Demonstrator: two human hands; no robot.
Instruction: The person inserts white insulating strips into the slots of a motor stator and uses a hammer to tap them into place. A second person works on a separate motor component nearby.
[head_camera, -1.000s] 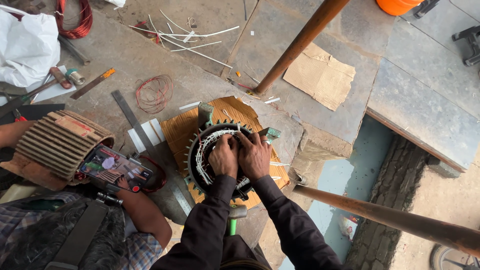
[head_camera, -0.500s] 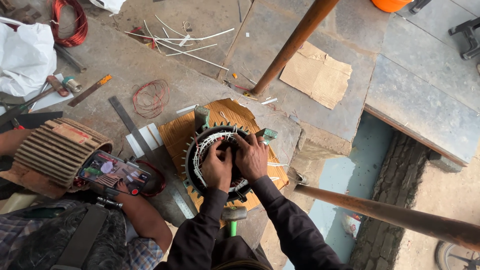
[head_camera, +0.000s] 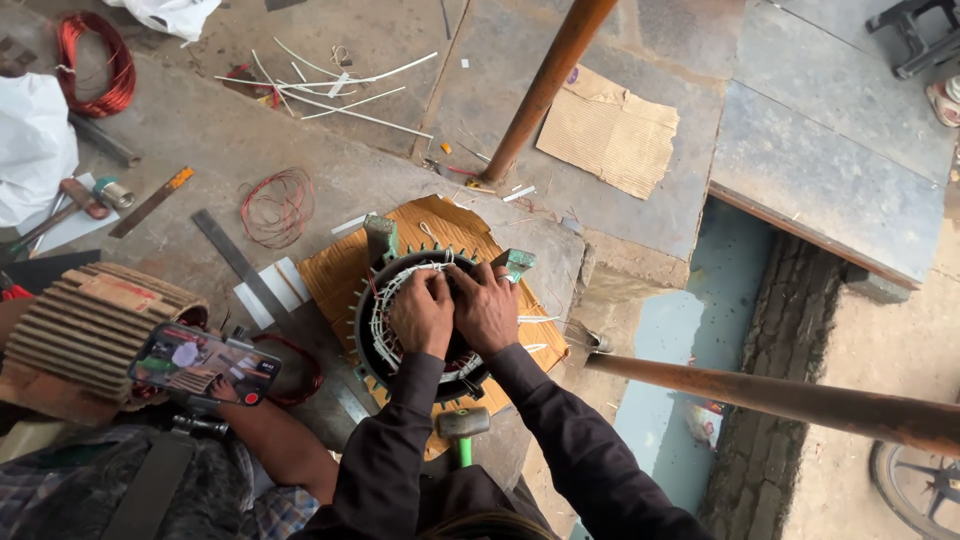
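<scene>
A round finned motor stator (head_camera: 372, 340) stands upright on an orange sheet (head_camera: 335, 270) on the concrete floor. White-sleeved windings (head_camera: 385, 295) line its inner bore. My left hand (head_camera: 421, 312) and my right hand (head_camera: 484, 308) sit side by side over the bore, fingers curled down onto the windings at the far rim. What the fingertips pinch is hidden. A rubber mallet with a green handle (head_camera: 462, 428) lies just in front of the stator, between my forearms.
Another person at the lower left holds a phone (head_camera: 205, 364) next to a ribbed motor housing (head_camera: 85, 325). A steel ruler (head_camera: 240, 262), a loose red wire coil (head_camera: 278, 207), a copper wire spool (head_camera: 92, 65), white strips, cardboard (head_camera: 608, 130) and two rusty poles (head_camera: 545, 85) lie around. A water-filled gap (head_camera: 665, 370) opens right.
My two hands have drawn closer together over the stator's far rim. The view has shifted slightly; the other person's phone stays put.
</scene>
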